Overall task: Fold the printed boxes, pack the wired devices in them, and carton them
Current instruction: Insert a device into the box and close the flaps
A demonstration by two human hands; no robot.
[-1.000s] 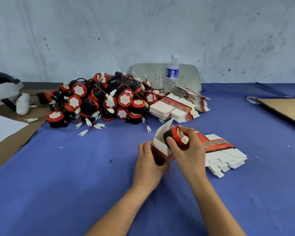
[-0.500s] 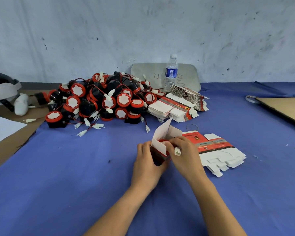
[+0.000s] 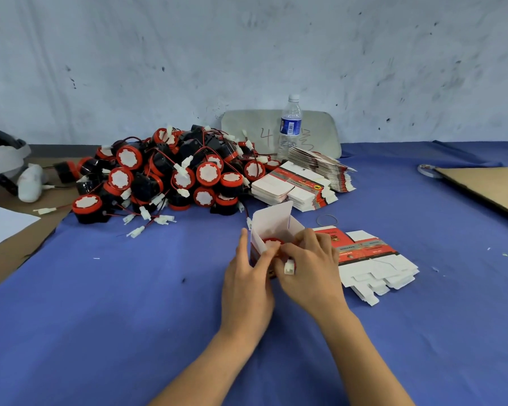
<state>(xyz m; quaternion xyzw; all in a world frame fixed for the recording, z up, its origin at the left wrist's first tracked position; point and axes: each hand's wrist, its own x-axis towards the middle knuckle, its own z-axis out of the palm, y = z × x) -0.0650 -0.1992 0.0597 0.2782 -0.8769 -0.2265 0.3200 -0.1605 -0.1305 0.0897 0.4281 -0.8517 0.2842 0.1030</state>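
both hands sit close together near the middle of the blue-covered tabletop (image 3: 129, 317), forearms reaching in from the bottom edge and converging. the left hand (image 3: 247, 276) holds the near left side of a printed box (image 3: 272, 222), thumb upright along its left wall and fingers laid across its front. the right hand (image 3: 308, 268) comes in from the right with its fingers curled down over the box's open mouth, gripping a wired device (image 3: 272, 242) whose red rim and white face show just inside. the white connector (image 3: 289, 266) on the device's lead pokes out below that hand's fingers, outside the box. the box stands upright with its white top flap raised at the far side, its red print mostly hidden by the hands.

just beside the right hand, a fanned stack of flat boxes (image 3: 373, 259) lies on the cloth, red print up. a rubber band (image 3: 326, 220) lies just behind it. further back, more flat boxes (image 3: 294, 186) sit in stacks beside a large heap of devices (image 3: 170, 177): black bodies with red rims, thin red and black wires and white plugs spilling onto the cloth. a water bottle (image 3: 289, 127) stands behind those stacks, in front of a grey board (image 3: 247, 127) that leans on the wall. a cardboard sheet (image 3: 487, 189) lies at the far right, with white paper (image 3: 0, 224) and white headgear (image 3: 3, 159) at the far left.
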